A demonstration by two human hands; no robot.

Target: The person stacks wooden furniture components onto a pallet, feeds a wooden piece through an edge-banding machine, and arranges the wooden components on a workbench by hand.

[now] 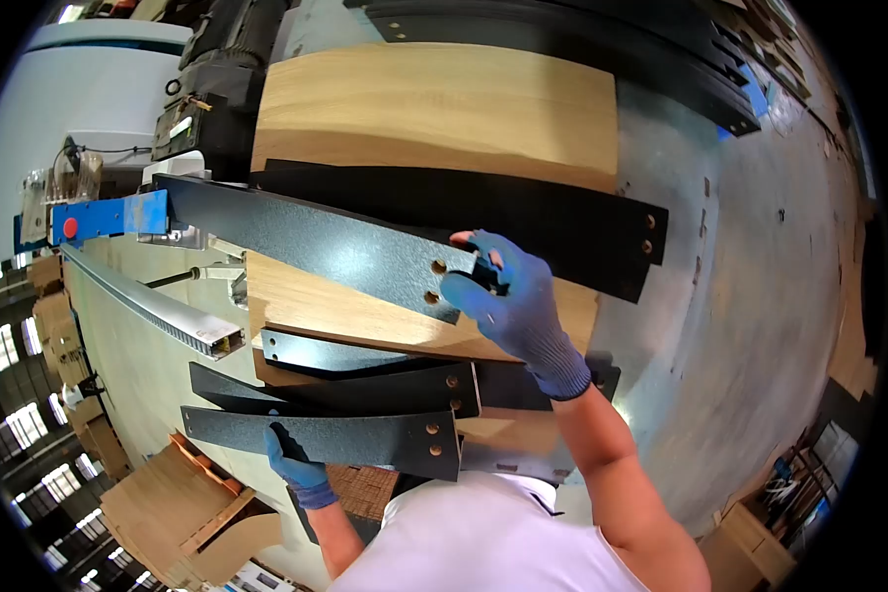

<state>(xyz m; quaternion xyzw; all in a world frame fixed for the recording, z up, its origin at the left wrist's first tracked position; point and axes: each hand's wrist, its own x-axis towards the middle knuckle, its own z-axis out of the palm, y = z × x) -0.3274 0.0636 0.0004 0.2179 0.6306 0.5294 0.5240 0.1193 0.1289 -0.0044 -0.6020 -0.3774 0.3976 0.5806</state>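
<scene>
My right hand (508, 296), in a blue glove, grips the end of a long dark board (326, 247) beside its two holes. That board's far end lies by a blue machine part (113, 217). My left hand (294, 464), gloved too, is at the lower edge of another dark board (335, 434) near my body, its fingers partly hidden behind it. Under the first board lie black boards (523, 212) on a light wooden panel (434, 99). More dark boards (414, 385) overlap between my hands.
A stack of black boards (582, 49) stands at the top right. A metal rail (158, 306) slants on the left. Cardboard pieces (158, 493) are at the lower left, and a dark machine (217, 89) is at the upper left.
</scene>
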